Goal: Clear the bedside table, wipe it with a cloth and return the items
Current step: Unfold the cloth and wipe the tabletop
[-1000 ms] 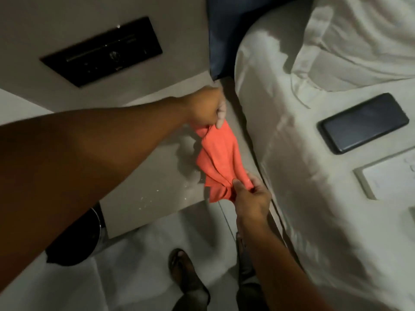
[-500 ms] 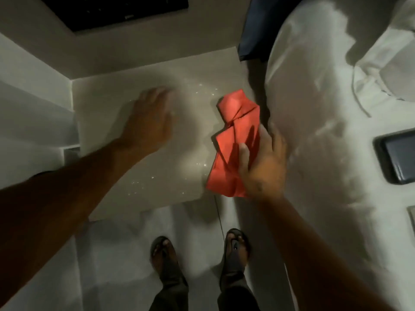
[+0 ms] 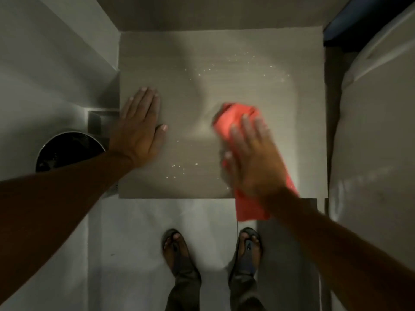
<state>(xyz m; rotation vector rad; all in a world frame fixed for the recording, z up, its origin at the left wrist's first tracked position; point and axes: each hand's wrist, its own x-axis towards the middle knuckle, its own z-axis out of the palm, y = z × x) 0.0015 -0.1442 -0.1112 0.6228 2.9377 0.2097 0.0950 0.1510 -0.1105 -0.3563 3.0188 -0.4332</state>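
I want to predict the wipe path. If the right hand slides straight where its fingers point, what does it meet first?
Right hand on the cloth points up-left; it likely meets the far crumbs first.

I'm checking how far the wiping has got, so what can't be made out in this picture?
- Head view: tabletop under the orange-red cloth and the blurred right hand pressing it; crumbs there are hidden.
- Tabletop under the flat left hand at the grey bedside table's left edge.
- The pale specks: too small to identify.
- The round dark bin: contents too dark, partly behind the left forearm.
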